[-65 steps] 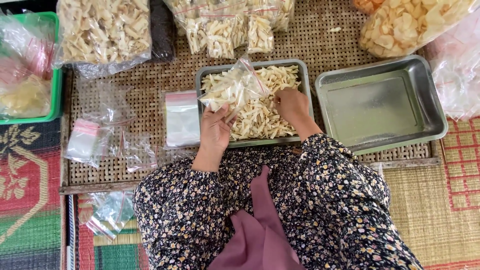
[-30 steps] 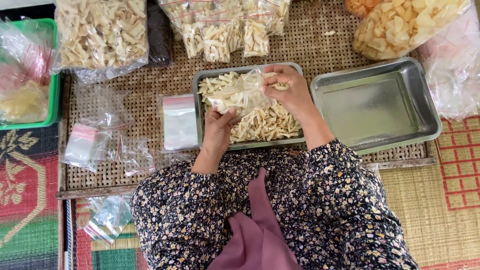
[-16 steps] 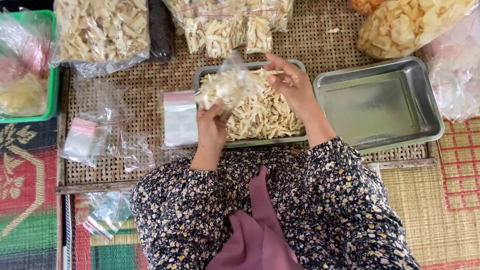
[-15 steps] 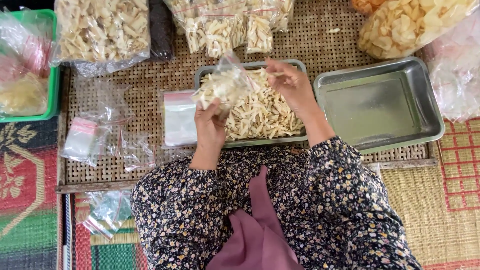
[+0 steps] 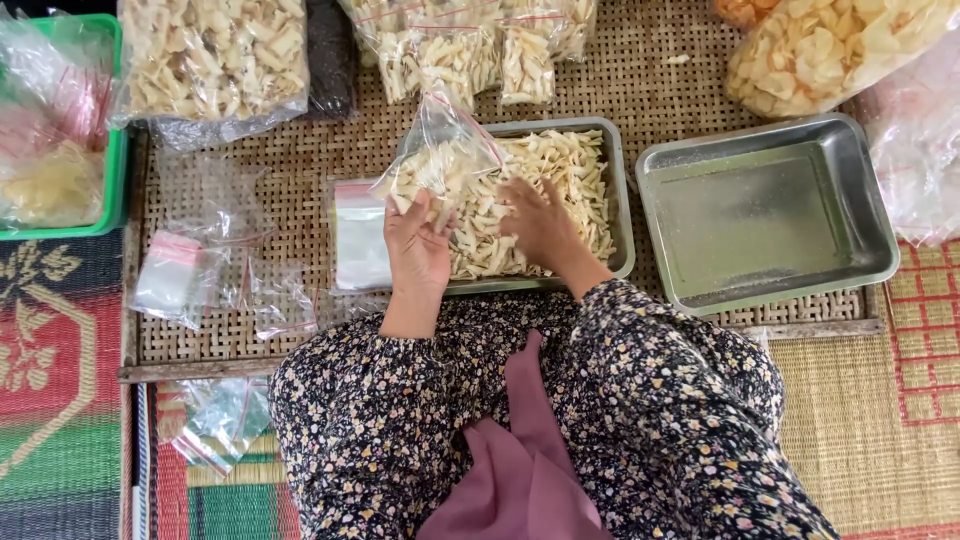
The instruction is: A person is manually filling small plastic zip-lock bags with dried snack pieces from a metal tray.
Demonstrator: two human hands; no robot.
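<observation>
The left hand (image 5: 417, 250) has its fingers closed on a clear zip bag (image 5: 440, 155) half full of pale snack strips, held above the left end of the metal tray (image 5: 622, 200). The right hand (image 5: 537, 222) lies on the strips (image 5: 560, 175) in the tray, fingers slightly apart

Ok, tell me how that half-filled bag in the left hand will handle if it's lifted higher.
The bag is thin clear plastic, so it will probably sag and flop around the left hand. Its open top stands loose, so tipping it could spill chips back over the tray. Dry, thin chips suggest it is light and easily crushed.
</observation>
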